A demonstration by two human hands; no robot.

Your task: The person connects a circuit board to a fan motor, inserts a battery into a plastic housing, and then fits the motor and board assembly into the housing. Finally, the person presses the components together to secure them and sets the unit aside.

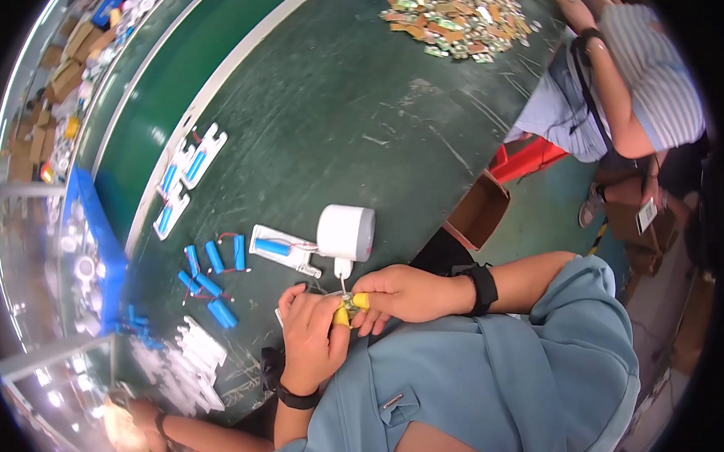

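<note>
Dark green worktable (pixel 311 140), loose blue cells (pixel 213 257), white plastic pieces (pixel 199 355), white cylindrical device (pixel 341 233), heaped small flat parts (pixel 458 19)

this looks like an electronics assembly workshop: on a long, scuffed dark green worktable (pixel 319 140), beside a smooth green strip (pixel 189 57) like a conveyor belt, lie a heap of small green and brown circuit-board pieces (pixel 458 23), loose blue cylindrical batteries (pixel 214 257) with thin wires, a pile of slim white plastic parts (pixel 197 351) and a white cylindrical plastic housing (pixel 341 232) with a grey end. a co-worker in a striped pale top (pixel 647 65) is at the table's right edge, and brown cardboard cartons (pixel 69 69) crowd among mixed goods at the far left.
</note>
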